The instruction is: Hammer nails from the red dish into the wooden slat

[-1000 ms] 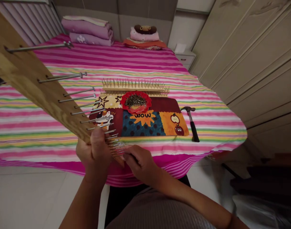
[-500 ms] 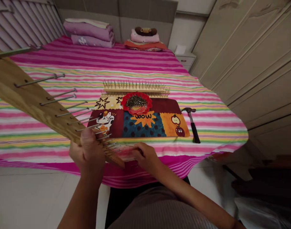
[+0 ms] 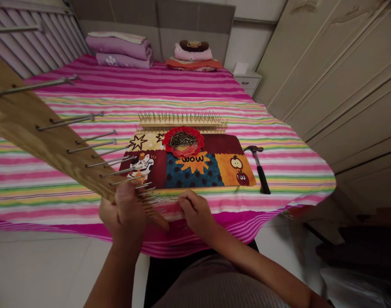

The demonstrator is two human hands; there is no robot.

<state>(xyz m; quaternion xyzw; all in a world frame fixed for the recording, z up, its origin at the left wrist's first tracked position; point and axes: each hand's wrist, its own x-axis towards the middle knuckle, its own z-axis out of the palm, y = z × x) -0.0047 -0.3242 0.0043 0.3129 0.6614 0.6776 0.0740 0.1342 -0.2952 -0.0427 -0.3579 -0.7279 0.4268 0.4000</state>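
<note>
My left hand [image 3: 126, 214] is wrapped round a long wooden strip [image 3: 59, 132]. The strip slants from the upper left down to near the bed's front edge. Several nails [image 3: 93, 147] stick out of it in rows, heads pointing right. Just right of its lower end, my right hand [image 3: 195, 211] is closed in a pinch, with thin nails poking out of the fingers; how many it holds is hidden. Beyond the hands, a red scalloped dish [image 3: 200, 147] full of loose nails [image 3: 182, 140] stands on a patterned mat [image 3: 195, 174].
Behind the dish lie more nail-studded wooden strips [image 3: 179, 124]. A claw hammer [image 3: 261, 171] rests right of the mat on the striped bedcover [image 3: 288, 167]. Folded quilts [image 3: 120, 51] and a cushion stack [image 3: 193, 53] sit at the far end. Wardrobe doors [image 3: 339, 72] line the right.
The wooden strip and my left hand have shifted slightly right and down in view. My right hand stays pinched in nearly the same place.
</note>
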